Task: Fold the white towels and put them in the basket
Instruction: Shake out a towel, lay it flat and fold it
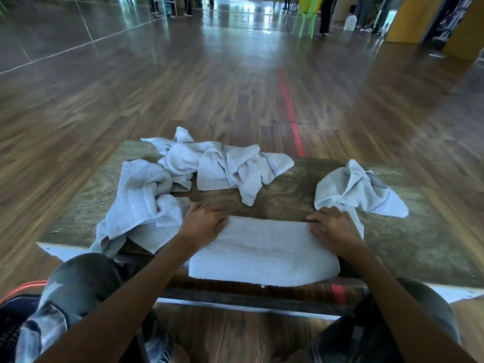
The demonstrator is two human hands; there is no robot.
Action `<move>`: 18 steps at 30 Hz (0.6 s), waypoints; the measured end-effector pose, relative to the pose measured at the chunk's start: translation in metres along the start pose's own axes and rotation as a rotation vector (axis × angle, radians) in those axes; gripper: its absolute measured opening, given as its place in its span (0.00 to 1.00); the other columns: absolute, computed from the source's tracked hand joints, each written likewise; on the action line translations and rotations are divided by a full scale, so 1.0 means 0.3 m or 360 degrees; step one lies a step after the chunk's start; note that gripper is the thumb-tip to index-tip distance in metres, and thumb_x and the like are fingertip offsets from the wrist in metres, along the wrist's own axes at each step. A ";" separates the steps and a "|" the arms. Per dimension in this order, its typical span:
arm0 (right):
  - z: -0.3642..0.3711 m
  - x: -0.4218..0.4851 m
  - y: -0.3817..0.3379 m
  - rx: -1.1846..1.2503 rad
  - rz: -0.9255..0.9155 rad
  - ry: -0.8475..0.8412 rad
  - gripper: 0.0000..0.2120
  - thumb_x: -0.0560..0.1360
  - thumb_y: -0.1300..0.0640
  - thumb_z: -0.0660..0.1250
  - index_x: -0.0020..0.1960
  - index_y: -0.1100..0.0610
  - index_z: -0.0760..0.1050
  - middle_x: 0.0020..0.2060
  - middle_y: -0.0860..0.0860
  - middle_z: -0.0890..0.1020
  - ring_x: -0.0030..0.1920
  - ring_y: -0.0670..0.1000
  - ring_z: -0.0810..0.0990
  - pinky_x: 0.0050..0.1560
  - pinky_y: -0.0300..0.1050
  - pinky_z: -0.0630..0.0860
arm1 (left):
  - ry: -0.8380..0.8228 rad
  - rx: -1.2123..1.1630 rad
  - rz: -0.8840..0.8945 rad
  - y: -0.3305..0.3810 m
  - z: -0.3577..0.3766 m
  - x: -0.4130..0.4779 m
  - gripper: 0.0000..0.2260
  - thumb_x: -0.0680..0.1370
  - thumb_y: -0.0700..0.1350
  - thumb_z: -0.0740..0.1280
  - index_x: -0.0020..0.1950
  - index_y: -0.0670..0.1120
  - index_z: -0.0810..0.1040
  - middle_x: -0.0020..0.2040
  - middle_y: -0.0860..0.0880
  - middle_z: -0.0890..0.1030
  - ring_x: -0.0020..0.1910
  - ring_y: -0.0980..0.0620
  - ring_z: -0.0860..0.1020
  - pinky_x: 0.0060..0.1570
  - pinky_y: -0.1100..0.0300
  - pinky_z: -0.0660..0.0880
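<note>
Towels are the whole job, and one white towel (264,254) lies folded into a long band at the near edge of the low wooden table (419,247), its front edge hanging slightly over. The left hand (203,222) rests flat on its left end, fingers loosely spread; the right hand (334,227) presses the right end, fingers together and pinching nothing that I can see. By my reading this one is only half folded and needs at least one more fold. Down at the person's left knee, the orange rim of a dark basket (18,290) shows, and I cannot tell if anything is inside.

Much is left. A crumpled towel (136,205) slumps off the table's left edge, a tangled heap of towels (220,163) sits along the far edge, and another bunched towel (358,192) lies just beyond the right hand.

The tabletop is worn and scuffed. Beyond stretches glossy wood flooring with a red line (289,106), and far off a green chair (305,19) and a small white fan (350,22).
</note>
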State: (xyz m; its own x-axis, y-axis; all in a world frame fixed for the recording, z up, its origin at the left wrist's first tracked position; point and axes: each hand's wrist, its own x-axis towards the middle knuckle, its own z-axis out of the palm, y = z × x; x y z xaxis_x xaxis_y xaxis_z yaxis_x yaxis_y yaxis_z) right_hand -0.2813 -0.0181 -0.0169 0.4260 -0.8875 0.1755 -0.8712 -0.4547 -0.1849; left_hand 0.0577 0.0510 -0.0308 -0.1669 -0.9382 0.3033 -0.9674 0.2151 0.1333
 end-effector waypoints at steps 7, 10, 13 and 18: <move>-0.008 0.031 -0.025 0.0147 0.0057 -0.0125 0.03 0.75 0.53 0.66 0.45 0.48 0.78 0.45 0.40 0.78 0.53 0.46 0.71 0.52 0.44 0.58 | -0.0216 -0.0163 -0.0126 0.009 -0.014 0.079 0.06 0.79 0.43 0.62 0.47 0.49 0.78 0.45 0.55 0.80 0.45 0.55 0.77 0.60 0.55 0.67; -0.012 0.036 -0.030 0.0212 0.0105 -0.0122 0.04 0.75 0.54 0.65 0.43 0.48 0.78 0.41 0.40 0.78 0.49 0.45 0.71 0.49 0.43 0.56 | -0.0252 -0.0124 -0.0110 0.002 -0.021 0.092 0.07 0.79 0.42 0.61 0.48 0.49 0.78 0.45 0.55 0.81 0.44 0.55 0.77 0.59 0.56 0.67; -0.007 0.035 -0.019 0.0268 0.0104 -0.0111 0.05 0.75 0.56 0.65 0.43 0.48 0.78 0.41 0.40 0.79 0.48 0.45 0.71 0.50 0.43 0.57 | -0.0241 -0.0222 -0.0048 -0.007 -0.023 0.076 0.07 0.79 0.44 0.62 0.49 0.49 0.81 0.46 0.56 0.81 0.44 0.59 0.75 0.54 0.59 0.67; 0.001 0.035 -0.015 0.0295 0.0106 -0.0121 0.04 0.75 0.55 0.66 0.43 0.47 0.78 0.41 0.38 0.79 0.48 0.44 0.72 0.51 0.43 0.58 | -0.0202 -0.0226 0.0051 -0.017 -0.024 0.070 0.06 0.78 0.46 0.65 0.47 0.47 0.81 0.45 0.55 0.80 0.47 0.55 0.76 0.51 0.61 0.65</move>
State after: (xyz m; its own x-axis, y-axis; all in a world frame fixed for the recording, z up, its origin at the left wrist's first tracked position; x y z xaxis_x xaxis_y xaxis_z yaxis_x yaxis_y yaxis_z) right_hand -0.2727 -0.0254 -0.0146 0.3923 -0.9159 0.0849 -0.8414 -0.3946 -0.3693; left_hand 0.0605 0.0322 -0.0182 -0.2282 -0.9550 0.1895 -0.9262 0.2729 0.2600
